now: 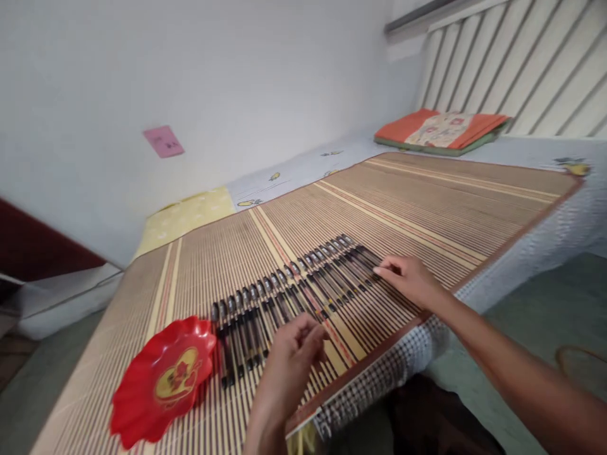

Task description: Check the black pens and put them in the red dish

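Note:
A long slanting row of slim black-and-clear pens (332, 284) lies on the striped bamboo mat (408, 202). Behind their upper ends runs a row of dark pen caps (265, 284) with shiny clips. My right hand (410, 278) is at the right end of the row, thumb and forefinger together beside the last pen; what is between them is hidden. Over the near side of the row hangs my left hand (294, 354), its fingers curled and thumb pressed in. It covers some lower pen ends, and its grip does not show.
A red scalloped plate (137, 385) with a gold heart design sits left of the pens. Folded orange cloth (398, 129) lies at the far end by a white slatted headboard (512, 69). A pink paper (164, 141) is on the wall. The mat's front edge (379, 351) runs below my hands.

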Tool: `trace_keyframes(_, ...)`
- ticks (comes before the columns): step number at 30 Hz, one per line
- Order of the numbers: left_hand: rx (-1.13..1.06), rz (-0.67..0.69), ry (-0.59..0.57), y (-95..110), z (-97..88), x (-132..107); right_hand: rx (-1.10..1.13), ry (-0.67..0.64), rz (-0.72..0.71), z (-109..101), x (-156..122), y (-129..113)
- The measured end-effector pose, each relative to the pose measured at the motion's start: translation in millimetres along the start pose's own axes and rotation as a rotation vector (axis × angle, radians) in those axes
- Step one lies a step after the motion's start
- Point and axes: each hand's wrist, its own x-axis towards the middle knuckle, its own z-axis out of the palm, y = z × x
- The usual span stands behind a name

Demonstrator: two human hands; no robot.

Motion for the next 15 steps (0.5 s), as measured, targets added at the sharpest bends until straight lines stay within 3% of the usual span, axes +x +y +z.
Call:
trace_keyframes(4, 0.059, -0.026, -0.101, 1, 11.1, -2, 0.15, -0.097, -0.023, 18, -53, -25)
trace_keyframes(8, 0.114, 0.032, -0.143, -1, 10.5, -4, 0.256, -0.257, -0.006, 44, -101, -54)
trace_keyframes(10, 0.145, 0.063, -0.146, 0, 10.1, -5, 0.259, -0.278, -0.009, 61, -125, -66)
trace_keyframes(12, 0.175, 0.092, -0.145, 2, 11.2, -6, 0.279, -0.298, -0.074, 80, -149, -74)
trace_keyframes(15, 0.214, 0.124, -0.154, 7, 15.0, -8, 0.228, -0.472, -0.229, 111, -186, -76)
